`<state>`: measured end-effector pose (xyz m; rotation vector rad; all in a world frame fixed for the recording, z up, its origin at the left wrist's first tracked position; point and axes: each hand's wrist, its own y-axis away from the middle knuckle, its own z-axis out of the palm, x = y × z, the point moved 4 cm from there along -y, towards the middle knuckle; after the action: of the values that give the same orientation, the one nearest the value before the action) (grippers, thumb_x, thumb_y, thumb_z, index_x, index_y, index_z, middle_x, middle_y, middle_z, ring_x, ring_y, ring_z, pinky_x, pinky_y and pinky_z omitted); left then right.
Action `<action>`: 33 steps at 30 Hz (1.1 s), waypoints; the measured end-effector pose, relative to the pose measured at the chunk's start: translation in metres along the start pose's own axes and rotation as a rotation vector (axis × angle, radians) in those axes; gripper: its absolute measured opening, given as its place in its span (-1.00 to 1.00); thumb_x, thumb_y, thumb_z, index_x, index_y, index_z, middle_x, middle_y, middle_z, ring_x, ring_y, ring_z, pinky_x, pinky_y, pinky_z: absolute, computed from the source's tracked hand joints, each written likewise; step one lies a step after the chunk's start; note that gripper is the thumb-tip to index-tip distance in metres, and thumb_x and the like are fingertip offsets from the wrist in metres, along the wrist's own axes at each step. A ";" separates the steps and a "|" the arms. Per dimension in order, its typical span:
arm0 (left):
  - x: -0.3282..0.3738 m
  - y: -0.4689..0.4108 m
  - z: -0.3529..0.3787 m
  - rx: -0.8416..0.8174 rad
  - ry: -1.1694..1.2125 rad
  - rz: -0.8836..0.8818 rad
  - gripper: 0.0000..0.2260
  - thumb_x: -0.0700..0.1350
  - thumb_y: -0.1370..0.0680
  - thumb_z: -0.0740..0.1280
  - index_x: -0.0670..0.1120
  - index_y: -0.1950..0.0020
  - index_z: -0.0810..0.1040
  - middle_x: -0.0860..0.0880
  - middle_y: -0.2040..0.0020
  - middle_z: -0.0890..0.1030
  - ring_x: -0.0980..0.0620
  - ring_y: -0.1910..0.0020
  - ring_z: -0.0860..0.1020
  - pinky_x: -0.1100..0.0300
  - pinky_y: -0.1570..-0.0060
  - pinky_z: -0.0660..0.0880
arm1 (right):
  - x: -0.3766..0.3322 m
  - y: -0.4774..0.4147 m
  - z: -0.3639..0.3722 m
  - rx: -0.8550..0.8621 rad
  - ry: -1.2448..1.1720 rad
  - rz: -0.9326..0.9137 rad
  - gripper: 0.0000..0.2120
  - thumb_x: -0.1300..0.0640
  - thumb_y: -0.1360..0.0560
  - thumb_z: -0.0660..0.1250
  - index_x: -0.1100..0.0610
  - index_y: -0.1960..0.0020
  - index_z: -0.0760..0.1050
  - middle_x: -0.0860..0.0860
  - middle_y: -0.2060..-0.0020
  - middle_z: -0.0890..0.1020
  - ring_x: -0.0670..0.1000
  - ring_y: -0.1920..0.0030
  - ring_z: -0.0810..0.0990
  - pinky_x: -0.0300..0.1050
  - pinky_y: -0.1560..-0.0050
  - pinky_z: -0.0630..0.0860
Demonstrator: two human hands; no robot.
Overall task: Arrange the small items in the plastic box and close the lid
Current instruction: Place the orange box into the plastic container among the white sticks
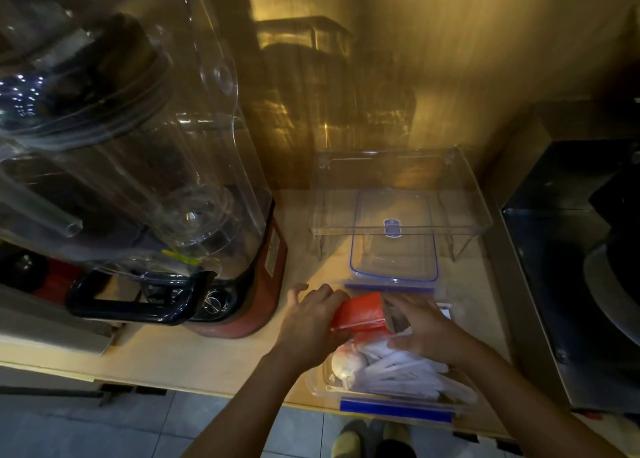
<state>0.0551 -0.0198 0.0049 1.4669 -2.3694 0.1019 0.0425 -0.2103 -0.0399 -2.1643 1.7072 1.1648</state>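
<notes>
A clear plastic box with blue clips sits at the counter's front edge, holding several white plastic spoons. Its clear lid with a blue seal lies behind it, partly under a clear stand. My left hand grips the left end of a red packet over the box's far end. My right hand rests on the packet's right, silvery end and over the spoons. The box's far right corner is hidden by my right hand.
A large blender with a clear sound cover and red base stands at the left. A clear acrylic stand sits against the wall behind the box. A dark metal appliance borders the right. The wooden counter edge runs along the front.
</notes>
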 end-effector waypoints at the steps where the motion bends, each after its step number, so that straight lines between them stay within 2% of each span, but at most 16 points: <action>1: 0.000 -0.001 0.001 0.017 -0.014 0.001 -0.58 0.18 -0.45 0.31 0.08 -0.25 0.37 0.06 -0.15 0.49 0.07 -0.19 0.42 0.04 -0.32 0.10 | 0.006 -0.003 0.004 0.003 0.064 0.034 -0.22 -0.01 -0.38 0.43 -0.07 -0.47 0.08 -0.06 -0.44 0.26 -0.01 -0.43 0.21 -0.03 -0.43 0.16; 3: -0.001 0.001 0.004 0.057 0.005 -0.017 -0.57 0.21 -0.45 0.30 0.09 -0.26 0.38 0.07 -0.16 0.49 0.06 -0.18 0.43 0.06 -0.29 0.14 | 0.016 -0.007 0.014 0.008 0.122 0.082 -0.24 -0.09 -0.39 0.38 -0.04 -0.47 0.08 -0.02 -0.44 0.27 0.03 -0.44 0.20 -0.02 -0.42 0.11; 5: -0.002 0.006 0.009 0.094 0.035 -0.046 -0.57 0.22 -0.46 0.29 0.10 -0.27 0.38 0.07 -0.16 0.50 0.06 -0.18 0.44 0.08 -0.29 0.13 | 0.027 -0.010 0.024 0.038 0.170 0.150 -0.38 -0.13 -0.47 0.26 -0.02 -0.45 0.15 0.01 -0.39 0.34 0.04 -0.41 0.25 -0.02 -0.37 0.14; 7: 0.001 0.012 0.014 0.119 0.023 -0.069 -0.59 0.19 -0.47 0.29 0.09 -0.27 0.38 0.07 -0.15 0.51 0.06 -0.17 0.47 0.10 -0.28 0.10 | 0.036 -0.011 0.029 0.123 0.321 0.240 -0.53 -0.11 -0.55 0.10 0.00 -0.42 0.20 0.04 -0.35 0.39 0.06 -0.37 0.29 0.01 -0.32 0.17; 9: 0.006 0.015 0.018 0.119 -0.003 -0.072 -0.61 0.13 -0.47 0.31 0.06 -0.27 0.40 0.04 -0.15 0.53 0.01 -0.16 0.50 0.08 -0.28 0.15 | 0.042 -0.014 0.028 0.160 0.451 0.272 -0.62 -0.07 -0.58 0.03 -0.01 -0.36 0.28 0.02 -0.31 0.42 0.06 -0.34 0.32 0.04 -0.27 0.19; 12: 0.010 0.015 0.023 0.096 -0.056 -0.071 -0.60 0.08 -0.48 0.32 0.04 -0.28 0.41 0.00 -0.17 0.54 -0.02 -0.16 0.53 0.03 -0.33 0.17 | 0.041 -0.019 0.023 0.042 0.428 0.225 -0.72 0.01 -0.58 0.07 -0.03 -0.23 0.44 0.01 -0.23 0.50 0.07 -0.30 0.38 0.07 -0.26 0.19; 15: 0.009 0.010 0.022 0.130 -0.097 -0.066 -0.63 0.07 -0.43 0.39 0.01 -0.20 0.49 -0.02 -0.05 0.61 -0.03 -0.04 0.61 -0.08 -0.37 0.18 | 0.038 -0.017 0.023 -0.101 0.413 0.140 -0.76 0.09 -0.55 0.11 0.00 -0.06 0.54 0.00 -0.13 0.55 0.03 -0.23 0.42 0.04 -0.24 0.17; 17: 0.010 0.005 0.021 0.145 -0.113 -0.039 -0.65 0.06 -0.42 0.40 0.00 -0.16 0.51 -0.02 -0.01 0.64 -0.02 -0.01 0.62 -0.12 -0.38 0.18 | 0.036 -0.011 0.024 -0.142 0.351 0.078 -0.77 0.11 -0.53 0.15 0.00 -0.02 0.58 -0.03 -0.10 0.56 -0.01 -0.19 0.44 -0.03 -0.23 0.19; 19: 0.011 0.000 0.022 0.097 -0.093 -0.008 -0.66 0.06 -0.48 0.32 0.01 -0.22 0.45 -0.02 -0.12 0.61 -0.02 -0.13 0.56 -0.02 -0.41 0.15 | 0.036 -0.004 0.023 -0.121 0.302 0.052 -0.80 0.09 -0.51 0.21 0.04 0.01 0.61 -0.03 -0.06 0.59 -0.03 -0.12 0.50 -0.13 -0.19 0.28; 22: 0.008 -0.008 0.024 0.072 -0.007 0.039 -0.63 0.02 -0.50 0.28 0.03 -0.29 0.40 0.00 -0.24 0.57 -0.03 -0.21 0.50 0.14 -0.28 0.29 | 0.036 0.005 0.020 -0.001 0.149 0.091 -0.86 0.09 -0.46 0.32 0.10 0.03 0.58 -0.01 0.06 0.62 -0.06 0.05 0.56 -0.20 -0.03 0.45; 23: 0.008 -0.011 0.024 0.068 0.011 0.056 -0.62 0.01 -0.50 0.29 0.04 -0.31 0.39 0.00 -0.26 0.55 -0.02 -0.23 0.49 0.15 -0.27 0.31 | 0.036 0.008 0.020 0.054 0.050 0.120 -0.80 0.09 -0.44 0.36 0.06 -0.06 0.55 -0.02 0.05 0.63 -0.07 0.05 0.58 -0.18 -0.03 0.50; 26: 0.009 -0.019 0.027 0.015 0.011 0.108 -0.59 -0.03 -0.53 0.27 0.03 -0.37 0.33 -0.01 -0.35 0.47 0.00 -0.33 0.39 0.14 -0.34 0.26 | 0.033 0.014 0.020 0.140 -0.285 0.175 -0.30 0.12 -0.35 0.48 -0.11 -0.40 0.26 -0.11 -0.14 0.54 -0.09 -0.12 0.54 -0.07 -0.15 0.53; 28: 0.008 -0.023 0.030 -0.015 -0.021 0.116 -0.56 -0.02 -0.56 0.24 0.03 -0.43 0.26 -0.04 -0.40 0.36 -0.02 -0.38 0.30 0.10 -0.37 0.27 | 0.027 0.014 0.020 0.159 -0.396 0.153 -0.19 0.12 -0.32 0.51 -0.11 -0.44 0.19 -0.09 -0.25 0.48 -0.06 -0.23 0.48 0.00 -0.23 0.49; 30: 0.006 -0.024 0.032 -0.034 -0.055 0.106 -0.54 0.02 -0.58 0.20 0.05 -0.46 0.20 -0.08 -0.40 0.30 -0.05 -0.37 0.25 0.06 -0.34 0.29 | 0.022 0.012 0.022 0.177 -0.489 0.151 -0.22 0.13 -0.32 0.52 -0.05 -0.43 0.23 -0.02 -0.27 0.49 -0.03 -0.24 0.50 0.04 -0.23 0.50; 33: 0.007 -0.025 0.031 -0.031 -0.098 0.112 -0.58 0.05 -0.57 0.19 0.05 -0.42 0.24 -0.05 -0.39 0.35 -0.06 -0.37 0.28 -0.03 -0.41 0.13 | 0.018 0.006 0.024 0.210 -0.748 0.185 -0.38 0.19 -0.32 0.51 0.00 -0.29 0.34 0.02 -0.18 0.57 -0.03 -0.13 0.59 -0.01 -0.11 0.58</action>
<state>0.0663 -0.0445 -0.0253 1.3534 -2.5201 0.0211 0.0265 -0.2130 -0.0656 -1.2236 1.5851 1.4984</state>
